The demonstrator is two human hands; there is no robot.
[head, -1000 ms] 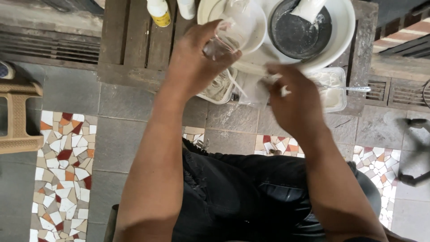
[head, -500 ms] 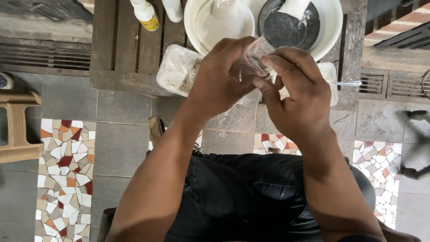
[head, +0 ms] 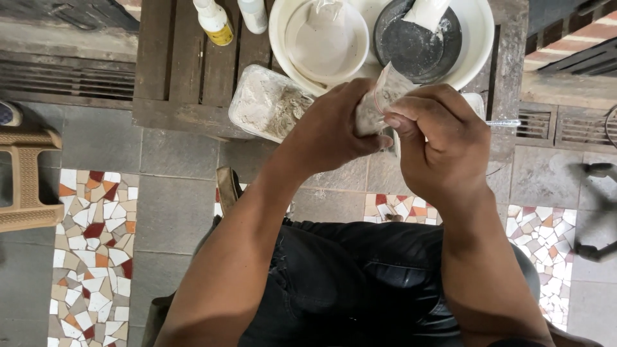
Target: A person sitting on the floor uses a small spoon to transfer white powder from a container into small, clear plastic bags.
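Hands met over the near edge of the wooden bench [head: 173,77], and everything else sat relative to that bench. Off its left end stood a tan plastic stool [head: 26,180] on the tiled floor. On the bench's far left part stood a small bottle with a yellow label [head: 215,22] and a white bottle [head: 254,14] just beside it. Near the front edge lay a clear tub of pale powder [head: 267,103], and behind it a white bowl [head: 328,42] sat next to a dark round pan [head: 418,42] inside a larger white basin [head: 479,38]. The left hand [head: 334,128] was closed around the lower part of a small clear plastic bag [head: 379,99] holding pale powder, gripping it from the left. The right hand [head: 437,138] was closed too, its fingertips pinching the same bag from the right, so both hands touched it and neither was nearer. The bag's long axis ran tilted, its top pointing up and away toward the dark pan, its bottom hidden between the palms. A thin clear rod [head: 504,123] stuck out past the right hand, at the bench's right side.
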